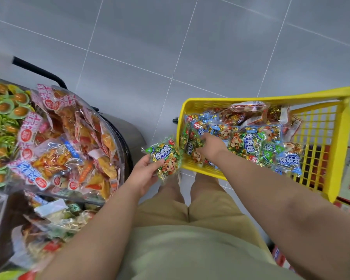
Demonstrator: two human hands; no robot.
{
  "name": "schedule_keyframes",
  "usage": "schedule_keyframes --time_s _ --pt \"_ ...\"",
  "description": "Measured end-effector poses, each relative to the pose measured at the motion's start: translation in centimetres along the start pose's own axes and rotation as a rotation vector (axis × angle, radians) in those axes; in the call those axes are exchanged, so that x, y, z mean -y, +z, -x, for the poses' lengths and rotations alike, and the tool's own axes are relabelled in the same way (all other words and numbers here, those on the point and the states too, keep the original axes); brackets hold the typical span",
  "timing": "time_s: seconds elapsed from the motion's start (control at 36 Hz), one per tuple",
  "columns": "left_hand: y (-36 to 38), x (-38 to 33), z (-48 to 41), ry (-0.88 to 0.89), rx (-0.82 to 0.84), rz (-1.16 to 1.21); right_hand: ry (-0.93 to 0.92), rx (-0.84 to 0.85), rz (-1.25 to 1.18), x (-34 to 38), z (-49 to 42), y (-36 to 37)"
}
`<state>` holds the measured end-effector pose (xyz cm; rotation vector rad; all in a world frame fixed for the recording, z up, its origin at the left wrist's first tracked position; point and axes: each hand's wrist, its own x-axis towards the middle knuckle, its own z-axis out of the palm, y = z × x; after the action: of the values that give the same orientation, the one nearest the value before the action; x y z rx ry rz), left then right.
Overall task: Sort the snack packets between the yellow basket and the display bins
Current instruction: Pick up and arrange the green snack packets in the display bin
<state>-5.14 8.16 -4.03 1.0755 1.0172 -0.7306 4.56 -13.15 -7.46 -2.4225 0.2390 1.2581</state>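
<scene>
Right now your left hand [143, 172], just below the middle of the frame, pinches a green foil packet [166, 158] between thumb and curled fingers; the wrapper is crinkly and glossy, with a cartoon face printed on it, and it hangs just outside the near left corner of the yellow basket [271, 97]. Your right hand [208, 146] reaches into that basket at centre right, its fingers curled round a second green packet [190, 144] lying against the left wall. The basket is rigid plastic with lattice sides and a smooth solid rim, and it is heaped with the same shiny pillow-shaped packs, green ones mixed with blue packets [289, 158] and a few reddish-brown ones towards the far side. At the left of the frame a round display bin [119, 138] with a clear curved wall holds flat transparent pouches [65, 142] with red and white labels and orange contents. Beyond it, at the far left edge, lie green-rimmed packs [2, 118] with round brown centres. Below the round bin sits a lower bin [59, 215] of pale crumpled wrappers. The floor [190, 37] is smooth grey tile with thin pale joints.
</scene>
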Motion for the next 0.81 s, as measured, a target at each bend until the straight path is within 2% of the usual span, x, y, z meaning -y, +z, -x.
schedule_keyframes --time_s 0.08,0.19,0.25,0.36,0.44,0.56,0.72,0.81 --pt "-0.1 -0.4 0.3 0.013 0.004 0.026 0.029 -0.05 -0.111 -1.0 0.8 -1.1" --pt "0.4 -1.5 0.6 0.023 0.0 0.03 0.052 -0.262 -0.336 -2.8 2.6 -3.0" --pt "0.7 -2.1 0.6 0.01 0.014 0.029 0.082 -0.312 -0.52 -3.6 3.6 -3.9" --pt "1.7 -3.2 1.0 0.024 0.133 0.075 0.051 -0.126 -0.96 -3.1 5.3 -4.0" --pt "2.6 -4.2 1.6 0.032 0.228 0.163 0.012 -0.002 -0.932 -1.3 6.2 -2.2" --pt "2.9 -5.0 2.3 0.049 0.267 0.155 -0.076 0.013 -0.888 1.4 7.3 0.9" --pt "0.9 -4.3 1.5 0.079 -0.044 0.1 -0.149 0.079 -0.808 3.2 6.8 3.2" --pt "-0.5 -3.7 1.0 0.086 -0.187 0.063 -0.015 -0.109 -0.798 2.9 4.8 3.5"
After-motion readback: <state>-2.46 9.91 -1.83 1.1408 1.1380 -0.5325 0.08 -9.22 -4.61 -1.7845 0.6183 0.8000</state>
